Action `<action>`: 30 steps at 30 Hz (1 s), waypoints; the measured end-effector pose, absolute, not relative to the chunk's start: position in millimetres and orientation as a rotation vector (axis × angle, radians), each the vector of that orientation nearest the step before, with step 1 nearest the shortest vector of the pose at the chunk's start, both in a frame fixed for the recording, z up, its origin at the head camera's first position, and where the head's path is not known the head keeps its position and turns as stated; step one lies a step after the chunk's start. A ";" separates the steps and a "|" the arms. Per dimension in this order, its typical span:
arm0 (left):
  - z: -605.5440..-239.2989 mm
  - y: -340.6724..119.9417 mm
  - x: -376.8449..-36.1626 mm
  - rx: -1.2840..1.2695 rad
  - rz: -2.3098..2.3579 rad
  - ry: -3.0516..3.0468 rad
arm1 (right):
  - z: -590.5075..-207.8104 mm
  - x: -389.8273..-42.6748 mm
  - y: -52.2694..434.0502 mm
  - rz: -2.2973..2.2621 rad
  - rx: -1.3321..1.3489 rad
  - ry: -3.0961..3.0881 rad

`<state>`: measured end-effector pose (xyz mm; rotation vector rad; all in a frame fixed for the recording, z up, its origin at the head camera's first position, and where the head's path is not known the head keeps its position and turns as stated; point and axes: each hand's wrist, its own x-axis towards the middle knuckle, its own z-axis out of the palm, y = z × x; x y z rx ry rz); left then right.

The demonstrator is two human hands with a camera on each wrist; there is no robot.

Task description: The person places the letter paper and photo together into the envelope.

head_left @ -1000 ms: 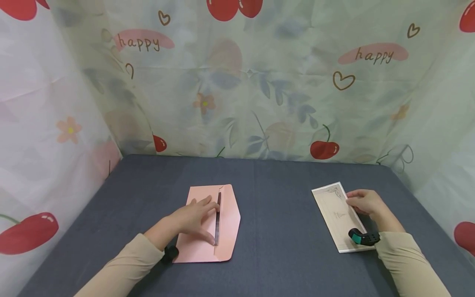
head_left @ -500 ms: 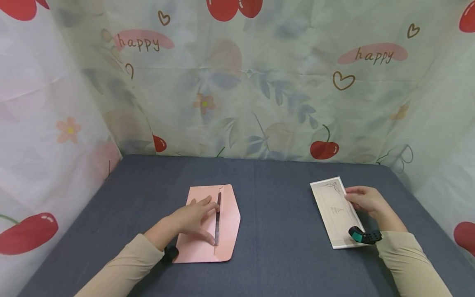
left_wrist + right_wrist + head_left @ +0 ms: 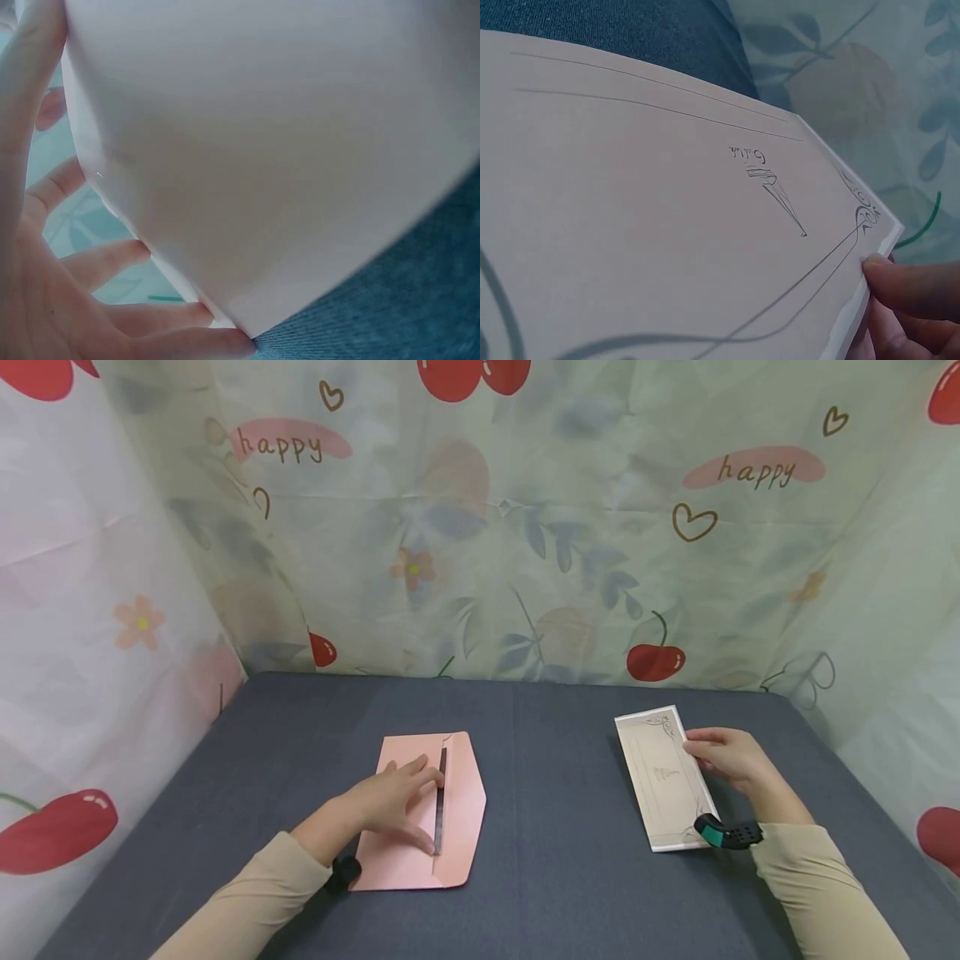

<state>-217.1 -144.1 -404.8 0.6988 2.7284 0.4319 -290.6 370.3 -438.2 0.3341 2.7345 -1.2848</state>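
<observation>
A pink envelope (image 3: 459, 827) lies on the table at the left, its pointed flap folded out to the right and a narrow dark slit showing at its mouth. My left hand (image 3: 393, 806) rests on it with fingers spread, the thumb and fingertips along the slit. In the left wrist view, the fingertips touch the edge of the envelope's front panel (image 3: 247, 172). At the right, my right hand (image 3: 731, 760) pinches a cream printed card (image 3: 660, 781) by its right edge near the far end. The right wrist view shows the thumb (image 3: 907, 281) on the card's face, near an ornamented corner.
Dark grey cloth covers the table (image 3: 540, 860). A patterned curtain (image 3: 510, 585) with cherries and leaves hangs behind and at both sides. A black and teal wristband (image 3: 723, 832) on the right wrist overlaps the card's near corner in the head view.
My right hand has carried the card a little to the left and farther from the body. The left hand and the envelope have stayed in place.
</observation>
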 end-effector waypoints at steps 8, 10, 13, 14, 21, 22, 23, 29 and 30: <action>-404.3 -144.0 -217.5 0.702 0.441 2.722 | -433.5 -294.6 362.1 -1.340 0.295 2.712; -404.4 -144.0 -217.5 0.701 0.446 2.720 | -438.9 -299.0 361.8 -1.340 0.296 2.729; -404.5 -143.9 -217.5 0.701 0.446 2.720 | -444.2 -303.5 361.0 -1.331 0.284 2.742; -404.6 -143.8 -217.5 0.700 0.445 2.719 | -445.5 -304.7 360.5 -1.322 0.287 2.749; -405.1 -143.6 -217.5 0.687 0.429 2.719 | -450.5 -310.3 356.5 -1.354 0.285 2.764; -405.4 -143.7 -217.5 0.684 0.428 2.720 | -451.4 -311.1 355.7 -1.366 0.294 2.762; -405.5 -143.8 -217.5 0.682 0.432 2.721 | -451.9 -311.5 355.0 -1.378 0.286 2.759; -405.9 -143.7 -217.6 0.680 0.435 2.722 | -458.3 -316.4 353.5 -1.398 0.254 2.769; -405.6 -143.7 -217.6 0.682 0.437 2.720 | -459.2 -317.2 353.3 -1.411 0.259 2.765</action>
